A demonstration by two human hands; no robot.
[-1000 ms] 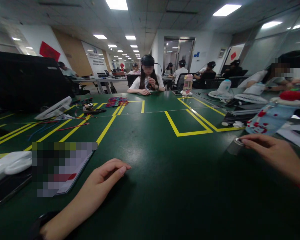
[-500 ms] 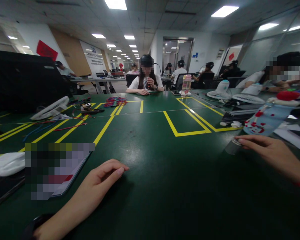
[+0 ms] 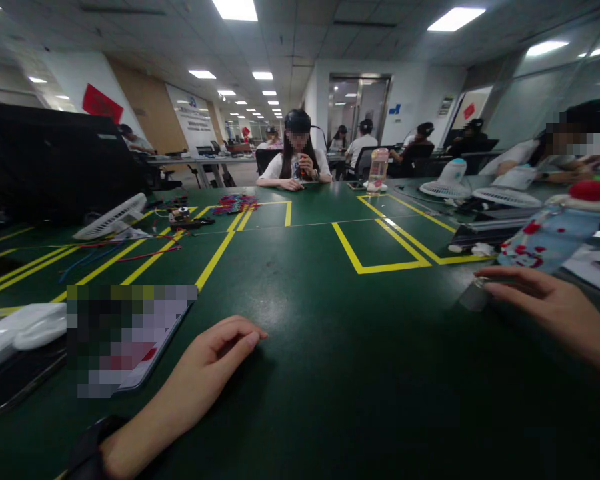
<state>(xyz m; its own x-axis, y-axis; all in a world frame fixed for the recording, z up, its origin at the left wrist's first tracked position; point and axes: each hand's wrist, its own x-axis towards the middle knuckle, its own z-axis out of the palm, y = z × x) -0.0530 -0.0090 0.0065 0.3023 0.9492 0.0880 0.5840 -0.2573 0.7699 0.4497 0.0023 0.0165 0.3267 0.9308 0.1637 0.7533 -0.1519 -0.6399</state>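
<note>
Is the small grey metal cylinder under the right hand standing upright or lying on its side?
Upright: the small grey metal cylinder stands on the green table, its shiny top under the right hand's fingertips.

Left forearm enters from the lower left, a dark band at the wrist. Left hand [image 3: 215,357] lies palm down, fingers loosely curled, fingertips pointing right, empty. Right forearm enters from the right edge. Right hand [image 3: 545,303] reaches leftward, palm down, fingers extended and slightly bent, fingertips [image 3: 495,289] closed on something small.
</note>
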